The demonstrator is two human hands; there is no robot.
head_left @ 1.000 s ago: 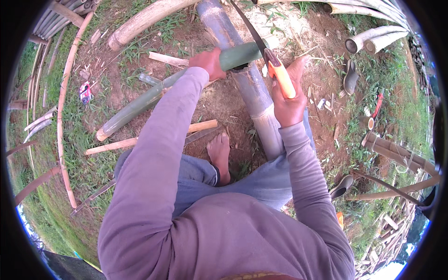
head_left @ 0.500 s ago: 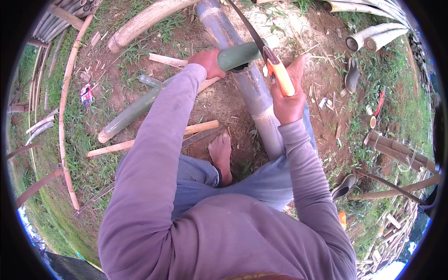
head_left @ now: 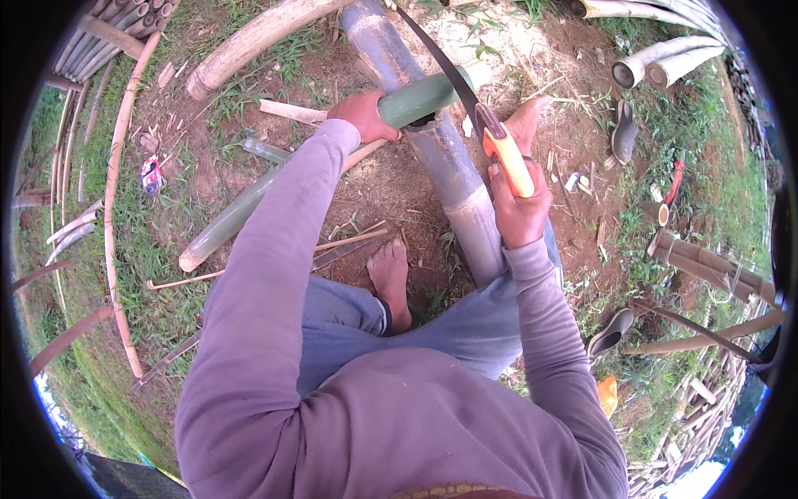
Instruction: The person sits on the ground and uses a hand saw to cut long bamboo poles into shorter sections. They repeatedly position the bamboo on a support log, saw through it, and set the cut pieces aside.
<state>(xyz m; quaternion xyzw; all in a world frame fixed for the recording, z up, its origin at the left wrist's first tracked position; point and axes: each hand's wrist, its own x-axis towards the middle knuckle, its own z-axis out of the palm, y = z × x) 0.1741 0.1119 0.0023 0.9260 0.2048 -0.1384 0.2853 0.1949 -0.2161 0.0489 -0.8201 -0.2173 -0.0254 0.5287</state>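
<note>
My left hand [head_left: 363, 116] is wrapped round the near-left end of a short green bamboo piece [head_left: 420, 98]. This piece lies crosswise over a thick greyish bamboo pole [head_left: 453, 170], which runs from the far side down to my leg and has a dark hole beside the green piece. My right hand [head_left: 521, 208] is closed on the orange handle of a curved handsaw [head_left: 509, 158]. The saw's dark blade slants away to the far left, crossing the green piece near its right end. My bare right foot [head_left: 525, 125] is just beyond the handle.
On the left, a longer green bamboo length [head_left: 224, 220] lies on the grass near split strips. A pale bamboo pole [head_left: 266, 41] lies at the far left. Two cut bamboo ends [head_left: 644, 71], dark clogs [head_left: 623, 133] and a red-handled tool [head_left: 675, 185] are on the right.
My right hand has drawn the saw back toward me and slightly right, so more blade shows on my side of the green bamboo. My left hand and the bamboo shift slightly left.
</note>
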